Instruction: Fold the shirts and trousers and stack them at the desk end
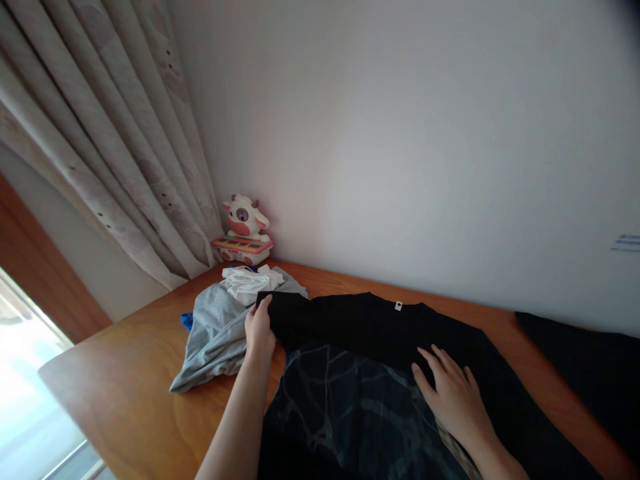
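Observation:
A black shirt (350,320) with a dark blue-grey branching print lies spread on the wooden table, its neckline toward the wall and a small white label at the collar. My left hand (260,330) grips the end of its left sleeve, thumb on top. My right hand (447,383) rests on the right part of the chest with fingers spread. The right sleeve runs down toward the lower right. The shirt's bottom is cut off by the frame's lower edge.
A pile of grey clothes (213,333) with a white garment (253,283) on top lies beside my left hand. Behind it stands a cow-shaped toy piano (243,233). Another black garment (590,360) lies at the right. Wall and curtain (110,133) border the wooden table (125,393).

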The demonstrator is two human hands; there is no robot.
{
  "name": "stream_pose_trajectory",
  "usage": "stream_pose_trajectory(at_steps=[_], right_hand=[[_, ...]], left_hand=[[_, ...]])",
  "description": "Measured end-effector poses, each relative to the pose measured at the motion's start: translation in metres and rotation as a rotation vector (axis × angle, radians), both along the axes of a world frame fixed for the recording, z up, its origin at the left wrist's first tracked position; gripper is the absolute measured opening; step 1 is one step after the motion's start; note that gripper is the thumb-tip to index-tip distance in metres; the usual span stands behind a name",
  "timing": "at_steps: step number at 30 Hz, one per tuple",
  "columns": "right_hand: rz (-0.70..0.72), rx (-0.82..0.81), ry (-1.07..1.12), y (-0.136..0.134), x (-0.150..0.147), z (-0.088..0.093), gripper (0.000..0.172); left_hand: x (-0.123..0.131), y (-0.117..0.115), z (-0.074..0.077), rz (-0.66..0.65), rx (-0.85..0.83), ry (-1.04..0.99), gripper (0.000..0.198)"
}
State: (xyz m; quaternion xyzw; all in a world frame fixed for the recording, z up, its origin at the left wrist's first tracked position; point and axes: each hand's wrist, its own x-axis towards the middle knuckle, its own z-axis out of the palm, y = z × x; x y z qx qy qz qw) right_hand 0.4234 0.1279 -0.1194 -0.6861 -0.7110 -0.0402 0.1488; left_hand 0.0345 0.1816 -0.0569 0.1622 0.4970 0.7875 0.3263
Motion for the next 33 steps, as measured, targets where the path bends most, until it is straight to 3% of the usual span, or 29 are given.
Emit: stream_pose_trajectory(at_steps=[5, 11, 14, 16, 18, 20, 23, 29, 33], right_hand=[[0.009, 0.026, 0.01, 0.002, 0.001, -0.004, 0.059], [0.025, 0.065, 0.029, 0.001, 0.005, -0.011, 0.059], [0.005, 0.142, 0.065, 0.002, -0.002, 0.001, 0.056], [0.087, 0.205, 0.149, 0.007, -0.017, 0.02, 0.051], [0.275, 0.154, 0.344, 0.017, -0.042, 0.043, 0.043], [0.413, -0.085, 0.66, 0.034, -0.074, 0.064, 0.04], [0.378, -0.426, 1.017, 0.067, -0.122, 0.081, 0.049], [0.31, -0.637, 1.102, 0.131, -0.183, 0.071, 0.069], [0.232, -0.436, 1.17, 0.159, -0.197, 0.06, 0.058]], left_hand=[[0.003, -0.006, -0.001, -0.024, -0.116, 0.298, 0.035], [0.008, -0.008, 0.013, -0.003, 0.047, 0.098, 0.041], [0.007, -0.013, 0.023, -0.025, 0.067, 0.07, 0.046], [0.007, -0.016, 0.027, -0.06, 0.038, 0.114, 0.048], [0.007, -0.017, 0.028, -0.09, -0.031, 0.181, 0.054], [0.007, -0.017, 0.027, -0.076, -0.118, 0.262, 0.062], [0.006, -0.016, 0.022, -0.03, -0.179, 0.349, 0.076], [0.002, -0.017, 0.017, -0.058, -0.116, 0.245, 0.079], [0.001, -0.017, 0.018, -0.09, -0.071, 0.23, 0.079]])
